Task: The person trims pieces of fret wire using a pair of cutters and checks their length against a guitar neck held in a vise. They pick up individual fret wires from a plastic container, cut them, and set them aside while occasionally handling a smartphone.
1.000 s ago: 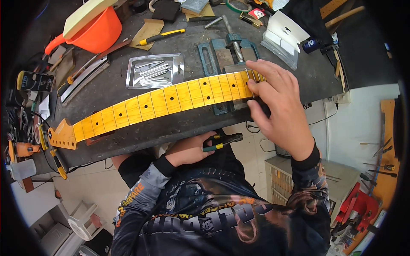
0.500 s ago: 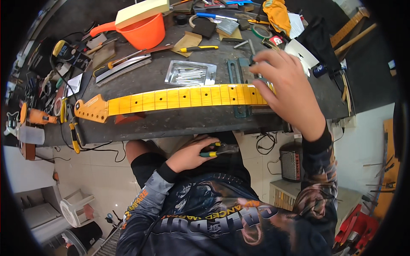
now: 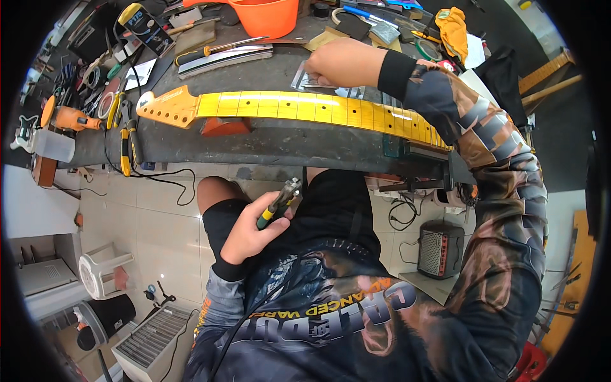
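In my left hand, above my lap, is a pair of pliers with green and yellow handles; its metal jaws point up. My right hand reaches over the bench into a clear plastic tray, fingers bent down and closed. Whatever the fingertips hold is hidden; in the earlier frame the tray shows thin metal strips. Between me and the tray lies a glossy yellow guitar neck with dot inlays, its headstock to the left. My right forearm crosses above the neck's right end.
A reddish block supports the neck near the headstock. Yellow-black pliers and an orange tool lie at the bench's left. An orange dipper, a screwdriver and a yellow cloth are farther back. Cables hang below the edge.
My right hand has moved left from above the neck's right end to the tray. My left hand has raised the pliers, turning their jaws upward. The view has shifted.
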### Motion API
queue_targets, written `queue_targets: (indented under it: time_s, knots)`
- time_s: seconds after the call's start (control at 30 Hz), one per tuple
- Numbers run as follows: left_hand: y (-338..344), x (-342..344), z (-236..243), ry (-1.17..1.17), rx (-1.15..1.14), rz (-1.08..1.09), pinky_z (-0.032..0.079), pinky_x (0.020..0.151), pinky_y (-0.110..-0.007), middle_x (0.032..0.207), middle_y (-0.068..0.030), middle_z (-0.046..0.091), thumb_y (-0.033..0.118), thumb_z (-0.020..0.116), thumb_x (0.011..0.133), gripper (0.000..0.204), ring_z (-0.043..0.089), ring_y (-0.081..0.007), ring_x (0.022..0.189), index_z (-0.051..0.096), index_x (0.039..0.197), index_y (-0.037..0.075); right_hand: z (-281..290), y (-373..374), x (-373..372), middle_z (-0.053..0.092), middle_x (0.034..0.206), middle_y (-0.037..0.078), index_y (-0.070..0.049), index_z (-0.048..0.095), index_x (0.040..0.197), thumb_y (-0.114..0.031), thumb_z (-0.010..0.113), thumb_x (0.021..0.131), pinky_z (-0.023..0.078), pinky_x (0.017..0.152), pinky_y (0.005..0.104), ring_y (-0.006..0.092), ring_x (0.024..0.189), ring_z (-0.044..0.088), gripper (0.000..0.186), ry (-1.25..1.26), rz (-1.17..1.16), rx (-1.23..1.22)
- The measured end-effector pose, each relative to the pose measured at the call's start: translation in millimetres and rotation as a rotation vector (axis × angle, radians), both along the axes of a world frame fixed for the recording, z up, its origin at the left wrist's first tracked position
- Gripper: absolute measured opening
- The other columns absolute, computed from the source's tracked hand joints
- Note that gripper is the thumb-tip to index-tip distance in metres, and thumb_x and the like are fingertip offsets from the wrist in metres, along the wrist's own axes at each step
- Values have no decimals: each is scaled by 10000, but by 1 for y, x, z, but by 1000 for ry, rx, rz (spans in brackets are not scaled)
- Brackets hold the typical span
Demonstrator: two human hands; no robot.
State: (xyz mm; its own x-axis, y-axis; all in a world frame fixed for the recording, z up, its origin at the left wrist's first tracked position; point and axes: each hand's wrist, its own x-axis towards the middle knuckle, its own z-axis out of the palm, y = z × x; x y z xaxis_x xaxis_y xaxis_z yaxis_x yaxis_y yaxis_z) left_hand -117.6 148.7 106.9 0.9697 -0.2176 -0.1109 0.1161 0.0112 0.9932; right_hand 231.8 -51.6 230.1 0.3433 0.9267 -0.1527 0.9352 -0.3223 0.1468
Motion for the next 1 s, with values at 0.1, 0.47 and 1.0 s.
queue_targets:
  time_s: [0.1, 0.47, 1.0]
  knots:
    - [7, -12, -8, -44, 21, 31, 549, 984, -313, 1139, -48, 745, 46, 760, 1037, 490, 684, -139, 1059, 648, 1511, -17, 5, 1, -4, 813, 958, 167, -61, 818, 1052, -208, 739, 1041, 626, 840, 484, 381, 929, 795, 168, -11, -13, 9]
    - [-5, 4, 7, -20, -195, 98, 558, 994, -320, 1175, -76, 696, 24, 603, 1107, 464, 670, -153, 1061, 590, 1569, -17, 23, -16, -4, 782, 908, 161, -59, 756, 1089, -181, 672, 1086, 626, 764, 452, 348, 798, 772, 149, -29, -47, 413]
    - [-1, 3, 9, -31, -40, 221, 550, 967, -315, 1172, -72, 665, 47, 606, 1114, 481, 638, -149, 1035, 561, 1588, -17, -38, -52, -247, 689, 938, 154, -13, 617, 1202, -82, 647, 1132, 553, 765, 408, 322, 811, 707, 103, 921, -434, 1184]
